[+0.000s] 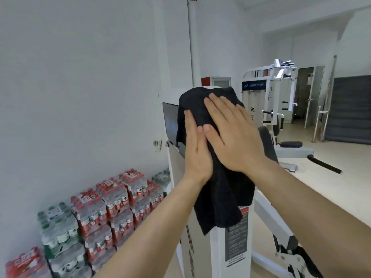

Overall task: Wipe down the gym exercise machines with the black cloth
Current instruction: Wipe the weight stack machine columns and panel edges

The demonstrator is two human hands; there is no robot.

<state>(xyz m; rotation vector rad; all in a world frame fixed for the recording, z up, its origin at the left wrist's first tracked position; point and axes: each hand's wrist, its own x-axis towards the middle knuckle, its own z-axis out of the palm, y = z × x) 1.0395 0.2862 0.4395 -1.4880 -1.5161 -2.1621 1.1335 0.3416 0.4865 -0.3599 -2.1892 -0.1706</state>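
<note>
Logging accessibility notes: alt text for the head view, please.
The left hand and right hand press flat on a black cloth draped over the top of a white exercise machine. Packs of bottled water are stacked by the left wall; a second machine stands farther back, right.

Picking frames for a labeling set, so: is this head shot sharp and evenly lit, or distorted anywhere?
Head view: light is soft and even, no strong glare or hard shadows; left hand, right hand and black cloth are fairly sharp; wide-angle distortion tilts the white pipe and far doorway; the water bottle packs look slightly soft; the machine's label text is unreadable.
</note>
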